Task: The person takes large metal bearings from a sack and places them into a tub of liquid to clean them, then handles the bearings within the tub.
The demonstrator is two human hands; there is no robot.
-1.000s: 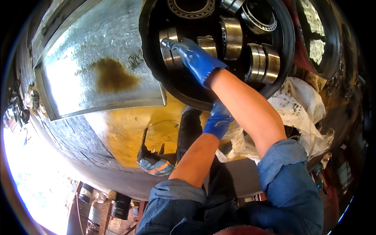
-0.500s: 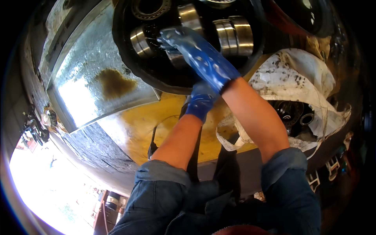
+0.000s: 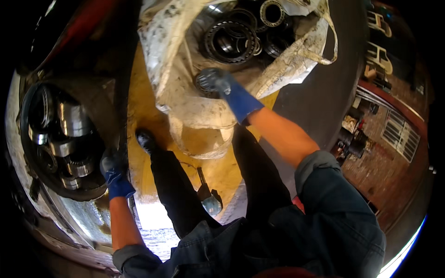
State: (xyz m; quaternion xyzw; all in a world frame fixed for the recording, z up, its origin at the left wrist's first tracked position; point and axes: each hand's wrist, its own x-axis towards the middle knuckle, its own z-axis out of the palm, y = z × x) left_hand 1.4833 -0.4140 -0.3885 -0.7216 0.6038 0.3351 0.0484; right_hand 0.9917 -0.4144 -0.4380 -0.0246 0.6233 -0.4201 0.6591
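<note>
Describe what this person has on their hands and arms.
Both hands wear blue gloves, grimy and darkened at the fingers: left hand, right hand. The forearms are bare, with denim-blue sleeves rolled up to around the elbows.

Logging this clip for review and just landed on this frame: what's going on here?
A person in blue gloves stands over a yellow floor. The right hand holds a dark bearing ring at the mouth of a dirty white sack that holds more bearings. The left hand rests on the rim of a dark round tub filled with shiny rollers.
</note>
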